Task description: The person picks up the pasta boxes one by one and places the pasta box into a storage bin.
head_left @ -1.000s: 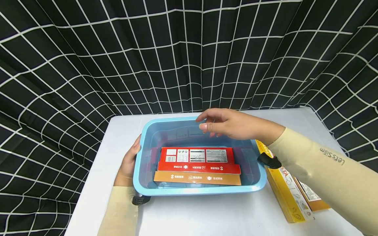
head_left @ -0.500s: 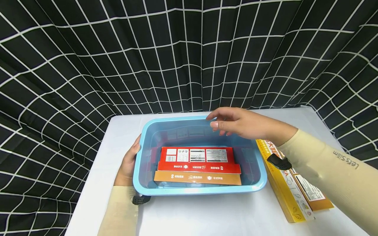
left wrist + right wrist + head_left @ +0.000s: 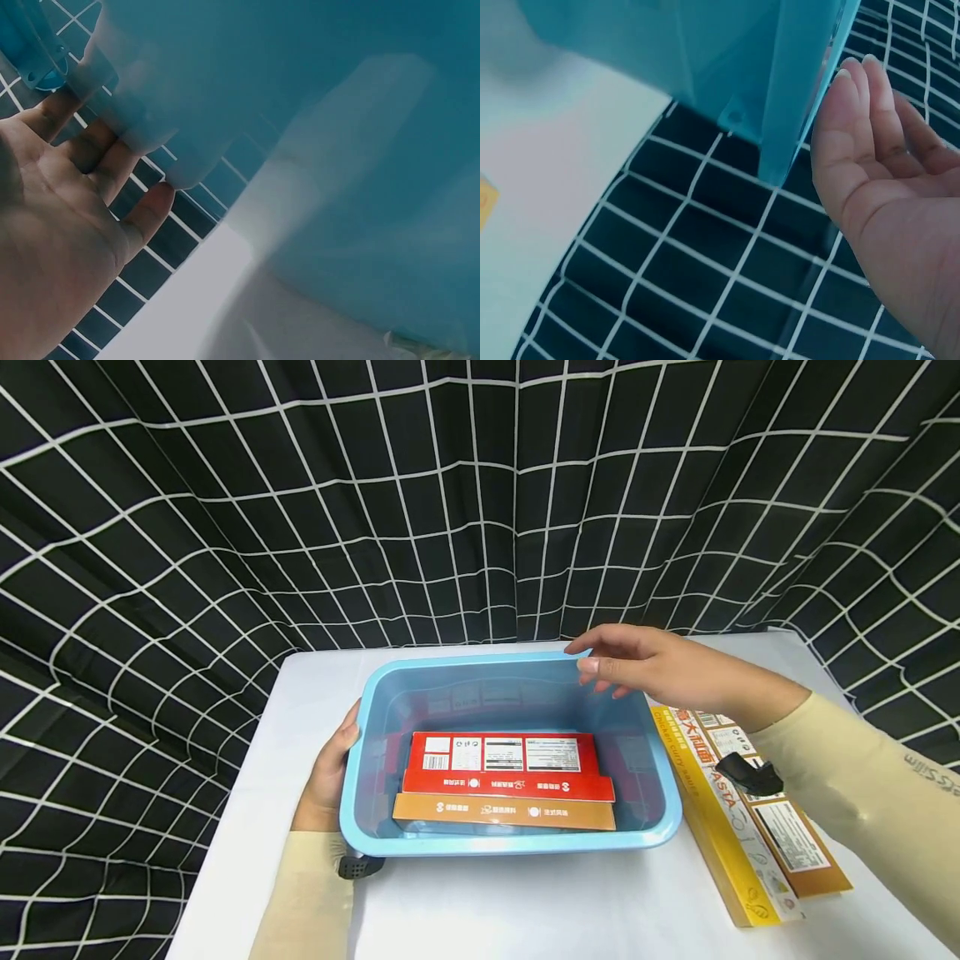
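Observation:
A blue plastic bin (image 3: 517, 845) stands in the middle of the head view. Lying inside it are a red food box (image 3: 504, 783) and an orange-brown box (image 3: 504, 811), side by side. My left hand (image 3: 328, 770) rests against the bin's left outer wall. In the left wrist view, the fingers of the left hand (image 3: 75, 187) are spread and touch the blue wall. Over the bin's far right corner hovers my right hand (image 3: 667, 668), its fingers loosely bent and holding nothing. The right wrist view shows the right hand (image 3: 900, 172) beside the bin's rim (image 3: 832, 64).
Right of the bin, a yellow pasta box (image 3: 723, 831) lies on the white table (image 3: 570, 910). Partly under my right forearm is another orange-brown box (image 3: 798, 843) with a white label. Black cloth (image 3: 435, 527) with a white grid hangs behind and at both sides.
My right hand has moved to the right, from above the bin's far middle towards its far right corner, uncovering more of the boxes on the table. The left hand has stayed against the bin.

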A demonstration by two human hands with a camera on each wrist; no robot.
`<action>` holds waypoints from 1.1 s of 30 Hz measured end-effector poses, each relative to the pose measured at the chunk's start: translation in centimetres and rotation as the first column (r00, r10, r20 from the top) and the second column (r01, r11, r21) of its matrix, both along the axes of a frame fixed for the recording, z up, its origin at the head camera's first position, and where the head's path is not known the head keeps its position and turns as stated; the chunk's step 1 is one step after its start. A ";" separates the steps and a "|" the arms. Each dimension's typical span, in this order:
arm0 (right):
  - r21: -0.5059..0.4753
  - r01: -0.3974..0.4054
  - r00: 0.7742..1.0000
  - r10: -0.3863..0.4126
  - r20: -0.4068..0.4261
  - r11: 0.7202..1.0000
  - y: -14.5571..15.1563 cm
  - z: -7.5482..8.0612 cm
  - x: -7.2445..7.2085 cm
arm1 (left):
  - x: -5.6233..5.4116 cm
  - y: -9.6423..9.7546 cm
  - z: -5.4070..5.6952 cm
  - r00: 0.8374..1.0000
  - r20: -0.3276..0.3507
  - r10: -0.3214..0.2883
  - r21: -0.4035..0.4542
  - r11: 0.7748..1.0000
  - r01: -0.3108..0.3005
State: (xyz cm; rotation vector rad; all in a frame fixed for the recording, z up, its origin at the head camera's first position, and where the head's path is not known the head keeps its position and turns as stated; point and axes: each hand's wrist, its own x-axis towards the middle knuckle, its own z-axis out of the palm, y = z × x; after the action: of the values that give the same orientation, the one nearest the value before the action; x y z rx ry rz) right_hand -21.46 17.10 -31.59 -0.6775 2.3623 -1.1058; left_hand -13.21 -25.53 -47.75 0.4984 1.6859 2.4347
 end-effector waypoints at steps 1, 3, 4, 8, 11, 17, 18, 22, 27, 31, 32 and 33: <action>0.003 0.011 1.000 -0.011 -0.002 1.000 0.3 0.0 0.0 | 0.0 0.0 0.0 1.000 -0.002 -0.003 0.000 1.000 0.003; 0.005 0.031 0.999 -0.031 -0.005 0.999 0.9 -0.1 0.0 | 0.0 0.0 0.0 1.000 0.003 -0.006 -0.001 1.000 0.006; 0.006 0.040 0.999 -0.040 -0.006 0.999 1.1 -0.2 0.0 | 0.0 0.0 0.0 1.000 0.005 -0.004 -0.006 1.000 0.004; 0.024 0.067 0.997 -0.066 -0.032 0.997 2.0 -0.5 0.0 | 0.1 -0.1 0.1 0.999 0.022 0.029 -0.031 0.999 -0.028; 0.041 0.092 0.995 -0.090 -0.052 0.995 2.9 -0.9 0.0 | 0.2 -0.1 0.2 0.998 0.030 0.058 -0.053 0.997 -0.056; 0.067 0.151 0.986 -0.146 -0.076 0.986 5.5 -1.6 -0.1 | 0.3 0.3 0.5 0.994 0.044 0.100 -0.093 0.991 -0.096; 0.072 0.155 0.985 -0.148 -0.085 0.985 5.9 -1.8 -0.1 | 0.3 0.4 0.5 0.993 0.047 0.110 -0.099 0.989 -0.105; 0.090 0.172 0.982 -0.163 -0.094 0.981 7.6 -2.6 -0.2 | 0.3 0.7 0.8 0.988 0.027 0.152 -0.139 0.979 -0.147; 0.101 0.195 0.978 -0.187 -0.088 0.976 9.2 -3.5 -0.2 | 0.6 0.9 1.0 0.987 0.006 0.161 -0.155 0.975 -0.159; 0.094 0.203 0.977 -0.196 -0.082 0.975 10.5 -4.0 -0.2 | 0.7 1.0 1.1 0.989 0.008 0.148 -0.147 0.978 -0.145; 0.089 0.205 0.977 -0.199 -0.078 0.975 10.8 -4.1 -0.2 | 0.7 1.0 1.1 0.989 0.009 0.148 -0.147 0.978 -0.145; 0.085 0.210 0.976 -0.204 -0.073 0.974 11.1 -4.3 -0.2 | 0.6 1.0 1.1 0.989 0.012 0.148 -0.147 0.978 -0.145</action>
State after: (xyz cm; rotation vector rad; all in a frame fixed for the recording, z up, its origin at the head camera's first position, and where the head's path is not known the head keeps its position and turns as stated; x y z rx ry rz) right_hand -21.64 28.21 -35.84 -0.4481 2.5679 -1.0646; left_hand -12.57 -24.58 -46.65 0.3362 1.9372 2.3782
